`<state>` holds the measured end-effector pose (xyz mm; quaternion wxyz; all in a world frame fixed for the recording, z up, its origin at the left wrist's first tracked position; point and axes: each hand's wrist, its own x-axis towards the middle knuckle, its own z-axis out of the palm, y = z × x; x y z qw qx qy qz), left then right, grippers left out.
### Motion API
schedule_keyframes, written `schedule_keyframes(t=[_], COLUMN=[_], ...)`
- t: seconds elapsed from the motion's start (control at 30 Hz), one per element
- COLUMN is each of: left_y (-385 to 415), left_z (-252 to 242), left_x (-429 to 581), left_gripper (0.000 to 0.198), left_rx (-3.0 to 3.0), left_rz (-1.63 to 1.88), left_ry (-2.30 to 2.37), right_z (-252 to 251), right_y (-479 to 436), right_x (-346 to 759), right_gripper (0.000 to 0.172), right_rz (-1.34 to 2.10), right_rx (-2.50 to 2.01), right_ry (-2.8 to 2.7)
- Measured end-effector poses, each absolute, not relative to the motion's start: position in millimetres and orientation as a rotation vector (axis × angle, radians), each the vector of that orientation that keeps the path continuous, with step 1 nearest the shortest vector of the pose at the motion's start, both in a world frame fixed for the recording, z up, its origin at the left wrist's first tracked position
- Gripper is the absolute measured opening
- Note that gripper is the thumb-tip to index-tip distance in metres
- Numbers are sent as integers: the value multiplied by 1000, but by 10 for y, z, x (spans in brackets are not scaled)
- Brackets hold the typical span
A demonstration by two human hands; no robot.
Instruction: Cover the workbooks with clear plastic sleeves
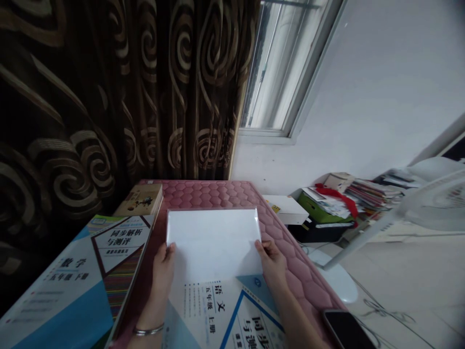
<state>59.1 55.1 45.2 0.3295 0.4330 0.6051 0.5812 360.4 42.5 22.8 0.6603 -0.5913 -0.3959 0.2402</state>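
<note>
Your two hands hold one white sheet between them. Your left hand pinches its left edge, and your right hand pinches its right edge. Both hands are closed on it, with the thumbs on top. The sheet lies flat and wide, and its far edge looks shiny, like clear plastic.

The near part of the sheet lies over a language workbook. That book sits between your wrists and shows blue shapes and printed words. Its top end is hidden under the sheet.

A silver bracelet goes round your left wrist.

Just beside your left hand, on the outer side, lies a math workbook. It is big, with blue, white and striped parts. Past it, farther from you than your left hand, sits a small brown book.

All of this rests on a pink quilted surface.

A dark phone lies near your right forearm, at the edge of the surface.

Well apart from your right hand, off to the side, stands a white fan. Beyond it is a pile of books and papers, and a white box sits closer to the surface.

Far past both hands hang a dark curtain with swirls and a window.
</note>
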Motion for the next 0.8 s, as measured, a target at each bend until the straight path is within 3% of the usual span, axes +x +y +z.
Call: schedule_keyframes(t=[0.23, 0.8], left_y=[536, 536], left_z=[455, 447], left_x=[604, 580], left_gripper=[33, 38], left_rx=[1145, 1147], left_rz=[1495, 1457], left_ry=[1547, 1537], right_z=[258, 149], right_y=[421, 417], right_x=[3550, 3559], right_gripper=[58, 49], right_rz=[307, 362], right_rx=[-1478, -1411], right_ry=[-960, -940])
